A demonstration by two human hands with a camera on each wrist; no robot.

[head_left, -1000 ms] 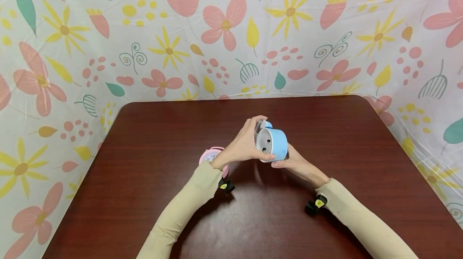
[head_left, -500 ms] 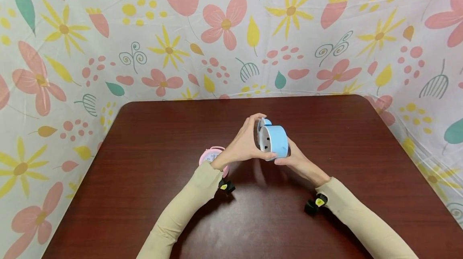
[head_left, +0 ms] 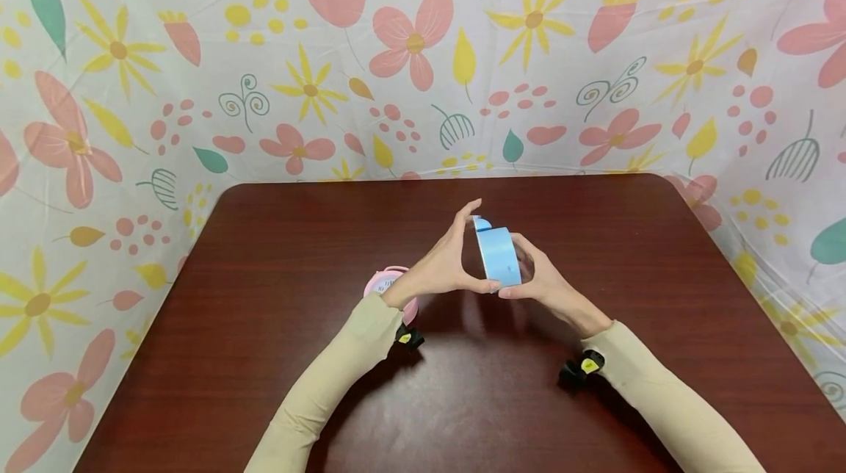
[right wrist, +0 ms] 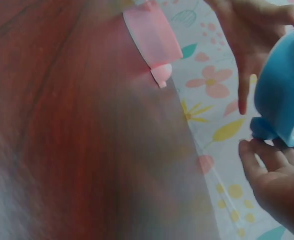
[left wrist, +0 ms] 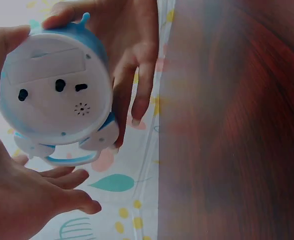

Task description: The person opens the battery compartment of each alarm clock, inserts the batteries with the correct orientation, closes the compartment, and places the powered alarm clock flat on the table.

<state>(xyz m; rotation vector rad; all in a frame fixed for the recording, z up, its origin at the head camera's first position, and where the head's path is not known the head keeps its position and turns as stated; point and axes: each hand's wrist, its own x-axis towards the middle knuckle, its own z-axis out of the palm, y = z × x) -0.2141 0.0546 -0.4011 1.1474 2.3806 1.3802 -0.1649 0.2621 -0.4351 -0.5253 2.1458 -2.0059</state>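
A light-blue twin-bell alarm clock point(head_left: 500, 256) is held above the table between both hands. Its white back, with black knobs and a battery cover, faces the left palm in the left wrist view. My right hand point(head_left: 551, 289) grips the clock from the right, thumb at its lower edge and fingers at the bell side. My left hand point(head_left: 441, 265) has its thumb at the lower edge too, while its fingers are extended and spread beyond the bells and handle. A pink alarm clock point(head_left: 382, 282) sits on the table, partly hidden by the left wrist.
The dark brown table point(head_left: 297, 238) reaches back to a floral cloth point(head_left: 423, 120) hung behind and along both sides. Black wrist cameras point(head_left: 581, 370) are strapped under the sleeves.
The blue clock has turned so its back no longer shows in the head view and its blue side does. The left fingers have straightened away from its top.
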